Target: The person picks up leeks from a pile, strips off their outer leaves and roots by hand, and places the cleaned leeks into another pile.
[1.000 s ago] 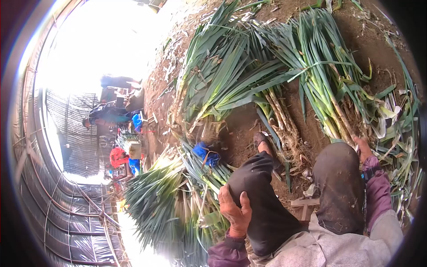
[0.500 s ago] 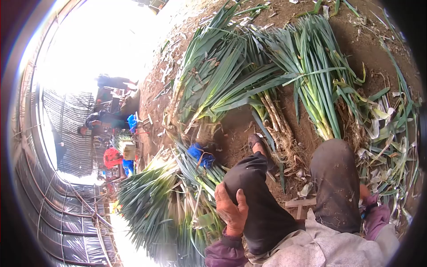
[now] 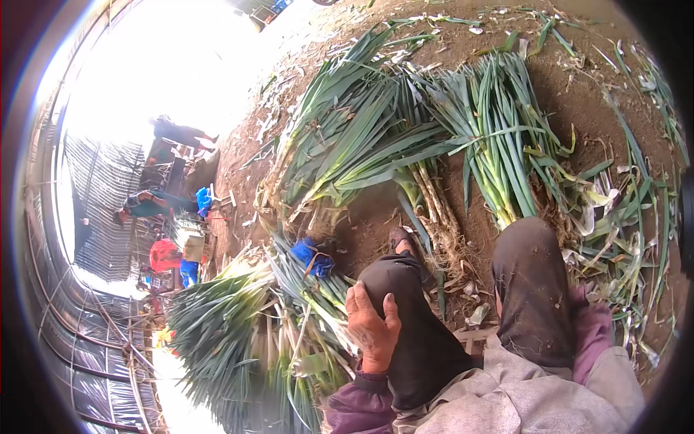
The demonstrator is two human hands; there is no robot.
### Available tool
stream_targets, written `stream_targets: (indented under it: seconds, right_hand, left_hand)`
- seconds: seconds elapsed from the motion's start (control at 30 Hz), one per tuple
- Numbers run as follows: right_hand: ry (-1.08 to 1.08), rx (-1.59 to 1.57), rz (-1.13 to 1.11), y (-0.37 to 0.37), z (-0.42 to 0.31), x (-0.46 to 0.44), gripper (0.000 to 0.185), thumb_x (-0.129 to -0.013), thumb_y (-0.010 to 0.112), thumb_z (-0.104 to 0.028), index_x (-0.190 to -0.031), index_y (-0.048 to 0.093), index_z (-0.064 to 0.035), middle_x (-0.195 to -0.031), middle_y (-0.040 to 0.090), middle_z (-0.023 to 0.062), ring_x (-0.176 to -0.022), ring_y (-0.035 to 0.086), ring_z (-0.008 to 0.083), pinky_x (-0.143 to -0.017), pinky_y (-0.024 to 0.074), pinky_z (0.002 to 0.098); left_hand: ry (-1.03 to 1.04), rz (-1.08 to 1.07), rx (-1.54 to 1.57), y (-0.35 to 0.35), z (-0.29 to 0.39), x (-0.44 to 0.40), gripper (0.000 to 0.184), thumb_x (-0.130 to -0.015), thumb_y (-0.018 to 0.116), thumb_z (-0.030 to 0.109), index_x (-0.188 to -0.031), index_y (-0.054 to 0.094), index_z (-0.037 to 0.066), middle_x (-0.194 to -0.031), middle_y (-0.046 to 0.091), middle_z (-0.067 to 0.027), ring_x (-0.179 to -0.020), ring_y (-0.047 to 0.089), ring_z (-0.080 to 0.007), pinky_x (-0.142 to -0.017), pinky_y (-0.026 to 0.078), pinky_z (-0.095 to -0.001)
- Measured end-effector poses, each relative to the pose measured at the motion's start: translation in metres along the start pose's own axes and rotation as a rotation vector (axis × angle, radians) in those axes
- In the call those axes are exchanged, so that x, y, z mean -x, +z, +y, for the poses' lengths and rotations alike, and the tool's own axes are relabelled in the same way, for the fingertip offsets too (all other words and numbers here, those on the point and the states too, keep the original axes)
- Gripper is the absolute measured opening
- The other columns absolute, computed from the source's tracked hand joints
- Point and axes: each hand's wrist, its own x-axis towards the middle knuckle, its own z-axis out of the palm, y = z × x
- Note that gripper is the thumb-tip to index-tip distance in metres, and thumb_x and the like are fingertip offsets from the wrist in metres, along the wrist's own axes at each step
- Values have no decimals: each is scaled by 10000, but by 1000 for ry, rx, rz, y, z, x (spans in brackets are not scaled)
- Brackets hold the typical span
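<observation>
My left hand (image 3: 372,329) is held beside my bent left knee, palm partly showing, fingers and thumb apart, holding nothing. Whether it touches the trouser leg I cannot tell. My right hand is hidden behind my right knee (image 3: 531,267); only the purple sleeve (image 3: 593,333) shows. Just beyond that knee lies a bunch of leeks (image 3: 502,137) with a leaf across it. More leeks with brown roots (image 3: 437,210) lie to its left, beside a wide heap of leafy leeks (image 3: 361,123). Left of my hand is a pile of leeks (image 3: 238,325), with a blue bundle (image 3: 312,258) on its edge.
Leaf scraps and peeled skins (image 3: 603,217) litter the soil at the right. My shoe (image 3: 401,240) is planted between the leeks. Far left, a person (image 3: 163,202) is near a red item (image 3: 165,255) and other goods, under a ribbed plastic-covered frame (image 3: 79,347).
My view has shifted slightly, so the scene sits a little to the left. My right forearm has moved inward behind the right knee. The left hand keeps its spread pose.
</observation>
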Motion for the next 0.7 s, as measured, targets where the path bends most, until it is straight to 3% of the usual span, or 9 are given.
stream_targets:
  seconds: [0.1, 0.23, 0.33, 0.4, 0.43, 0.5, 0.53, 0.6, 0.7]
  right_hand:
    - [-57, 65, 18, -16, 27, 57, 343, -711, 654, -364, -794, 645, -31, -733, 596, 224, -741, 590, 420, -654, 464, 486]
    - [-5, 617, 44, -92, 29, 172, 215, -723, 678, -287, -782, 693, -81, -764, 645, 176, -729, 622, 380, -606, 464, 466]
    - [50, 716, 179, -142, 27, 242, 187, -664, 735, -244, -787, 699, -107, -716, 629, 165, -708, 612, 383, -600, 465, 465]
    - [115, 662, 290, -171, -16, 275, 162, -632, 732, -188, -747, 678, -87, -650, 593, 165, -647, 590, 383, -575, 447, 466]
    - [110, 655, 289, -194, 0, 294, 173, -621, 727, -184, -732, 665, -67, -611, 564, 179, -594, 579, 353, -563, 442, 452]
    - [142, 497, 262, -234, -59, 310, 220, -602, 746, -217, -676, 642, -38, -575, 558, 152, -541, 532, 324, -534, 411, 422]
    - [62, 626, 301, -248, -45, 315, 223, -635, 738, -229, -659, 643, -28, -581, 575, 129, -532, 529, 273, -519, 393, 405]
    - [155, 274, 283, -283, -117, 327, 224, -683, 715, -235, -652, 652, -23, -549, 558, 61, -507, 500, 157, -491, 359, 351]
    - [291, 2, 371, -300, -190, 349, 302, -667, 698, -276, -650, 619, 15, -532, 500, 7, -515, 441, 96, -478, 303, 310]
  left_hand:
    - [-42, -13, 29, -2, -8, 5, 569, -797, 685, 179, -1244, 465, -95, -1149, 542, -327, -1073, 533, -479, -933, 438, -481]
    - [-61, 12, 38, -6, -11, 7, 543, -788, 694, 184, -1216, 497, -85, -1157, 545, -308, -1083, 528, -468, -947, 429, -475]
    - [-59, 22, 70, -8, -3, -1, 488, -763, 709, 182, -1169, 555, -41, -1175, 552, -272, -1093, 527, -447, -961, 418, -472]
    - [181, 100, 177, -14, -3, -18, 433, -743, 707, 159, -1117, 591, -26, -1118, 601, -219, -1069, 554, -411, -948, 426, -451]
    - [199, 60, 465, -21, 2, -24, 402, -808, 653, 154, -1149, 582, -46, -1170, 606, -209, -1106, 570, -359, -944, 431, -446]
    - [308, 19, 745, -37, 13, -54, 508, -790, 649, 283, -1165, 576, -52, -1139, 627, -173, -1075, 600, -331, -831, 495, -432]
    - [344, -9, 895, -40, 15, -59, 508, -814, 619, 319, -1181, 577, -31, -1172, 613, -167, -1099, 588, -332, -849, 484, -451]
    - [560, -35, 1248, -95, 82, -55, 516, -863, 559, 390, -1212, 581, 11, -1239, 586, -154, -1146, 564, -334, -887, 462, -488]
    - [907, -128, 1543, -158, 138, -53, 546, -935, 468, 497, -1258, 587, 74, -1339, 545, -136, -1217, 527, -336, -944, 428, -544]
